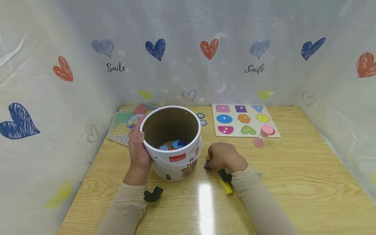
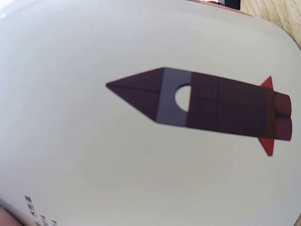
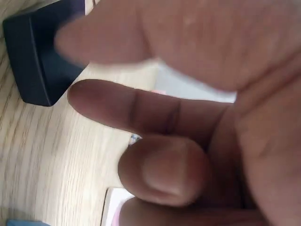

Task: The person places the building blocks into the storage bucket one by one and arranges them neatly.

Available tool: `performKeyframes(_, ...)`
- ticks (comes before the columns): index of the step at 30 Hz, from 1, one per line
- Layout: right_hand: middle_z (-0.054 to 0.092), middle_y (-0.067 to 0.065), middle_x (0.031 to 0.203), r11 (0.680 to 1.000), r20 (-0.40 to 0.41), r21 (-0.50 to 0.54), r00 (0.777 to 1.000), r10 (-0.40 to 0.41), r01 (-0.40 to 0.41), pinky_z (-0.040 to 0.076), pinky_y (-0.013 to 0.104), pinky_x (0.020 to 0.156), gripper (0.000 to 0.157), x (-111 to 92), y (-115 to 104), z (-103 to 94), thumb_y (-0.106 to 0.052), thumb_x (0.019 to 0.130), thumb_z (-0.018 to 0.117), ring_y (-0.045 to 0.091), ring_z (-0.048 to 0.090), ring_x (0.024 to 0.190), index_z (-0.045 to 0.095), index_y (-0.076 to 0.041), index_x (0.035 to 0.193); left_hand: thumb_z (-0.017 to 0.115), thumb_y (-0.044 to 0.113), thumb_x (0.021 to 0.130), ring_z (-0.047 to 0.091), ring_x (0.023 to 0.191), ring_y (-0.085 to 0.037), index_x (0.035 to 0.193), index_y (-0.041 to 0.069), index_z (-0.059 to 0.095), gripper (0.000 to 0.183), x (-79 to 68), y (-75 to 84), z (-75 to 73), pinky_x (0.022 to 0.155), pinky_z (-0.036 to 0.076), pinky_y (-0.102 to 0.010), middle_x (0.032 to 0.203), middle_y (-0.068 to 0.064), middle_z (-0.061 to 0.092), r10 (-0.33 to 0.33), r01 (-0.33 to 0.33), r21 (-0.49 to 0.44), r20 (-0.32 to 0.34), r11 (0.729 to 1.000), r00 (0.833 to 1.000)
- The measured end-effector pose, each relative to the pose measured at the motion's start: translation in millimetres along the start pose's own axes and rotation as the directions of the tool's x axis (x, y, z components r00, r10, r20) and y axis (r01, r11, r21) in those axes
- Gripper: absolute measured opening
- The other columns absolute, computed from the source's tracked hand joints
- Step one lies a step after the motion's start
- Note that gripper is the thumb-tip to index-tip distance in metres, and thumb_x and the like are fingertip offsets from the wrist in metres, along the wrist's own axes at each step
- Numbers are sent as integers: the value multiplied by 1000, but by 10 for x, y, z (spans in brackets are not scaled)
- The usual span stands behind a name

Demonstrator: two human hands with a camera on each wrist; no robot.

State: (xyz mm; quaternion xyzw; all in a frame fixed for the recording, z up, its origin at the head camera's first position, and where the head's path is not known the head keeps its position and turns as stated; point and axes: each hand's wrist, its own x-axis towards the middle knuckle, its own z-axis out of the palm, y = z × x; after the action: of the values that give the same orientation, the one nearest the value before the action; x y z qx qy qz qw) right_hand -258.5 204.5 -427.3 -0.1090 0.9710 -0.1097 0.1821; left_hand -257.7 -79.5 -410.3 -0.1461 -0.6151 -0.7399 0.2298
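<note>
My left hand (image 1: 138, 153) grips the near left side of a white bucket (image 1: 173, 169), thumb at the rim and fingers along the outside. Blue and orange blocks (image 1: 175, 143) lie at the bottom of the bucket. A rocket printed on the bucket's wall (image 2: 117, 174) fills the left wrist view. To the right of the bucket, my right hand (image 1: 224, 156) is low over the table, its thumb and index finger apart at a small black block (image 1: 207, 165). In the right wrist view the blurred thumb overlaps this black block (image 3: 28, 61), with the index fingertip beside its edge.
A yellow block (image 1: 227, 188) lies under my right wrist. Behind stand a shape puzzle board (image 1: 218, 132), a pink hourglass-like item (image 1: 262, 135) and two round chips (image 1: 203, 122). A colourful hexagonal board (image 1: 120, 129) lies behind the bucket at left. Printed curtains surround the table (image 1: 305, 182).
</note>
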Motion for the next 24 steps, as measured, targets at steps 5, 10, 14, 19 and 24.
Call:
performKeyframes(5, 60, -5, 66, 999, 29, 39, 999, 24, -25, 41, 35, 56, 32, 14, -22, 62, -45, 57, 82, 18, 54, 65, 63, -21, 69, 35, 32, 89, 37, 129, -26, 139, 8, 47, 57, 11, 6, 2, 108, 22, -42, 132, -15, 53, 15, -15, 9, -4, 1000, 1000)
performKeyframes(10, 60, -6, 67, 999, -35, 38, 999, -9, 10, 41, 34, 56, 26, 15, 46, 6, -44, 63, 77, 17, 54, 64, 63, -23, 70, 35, 32, 89, 37, 128, -28, 139, 6, 46, 57, 4, 1, 7, 104, 28, -46, 133, -18, 52, 11, -12, -9, -10, 1000, 1000)
performKeyframes(14, 54, -5, 66, 979, -267, 178, 962, -51, 101, 39, 32, 54, 23, -73, 180, -230, -46, 73, 72, 16, 49, 61, 66, -26, 81, 35, 31, 89, 37, 128, -29, 139, 8, 47, 56, 3, -8, 8, 106, 23, -47, 132, -22, 50, 31, -31, -13, -4, 999, 1000)
performKeyframes(19, 41, -1, 57, 619, -650, 611, 759, 38, 493, 29, 26, 44, 22, -224, 143, -422, -21, 82, 72, 12, 34, 48, 70, -7, 99, 34, 28, 90, 37, 130, -30, 139, 5, 46, 56, 11, -7, 9, 112, 6, -40, 132, -24, 50, 53, -53, -6, 0, 999, 999)
performKeyframes(24, 42, -2, 59, 205, -729, 674, 684, 24, 710, 29, 24, 47, 24, -320, -218, -372, -6, 83, 68, 10, 34, 52, 67, -2, 107, 34, 29, 90, 36, 130, -29, 139, 4, 46, 57, 6, -4, 7, 112, 6, -40, 132, -22, 51, 29, -29, -15, -14, 999, 999)
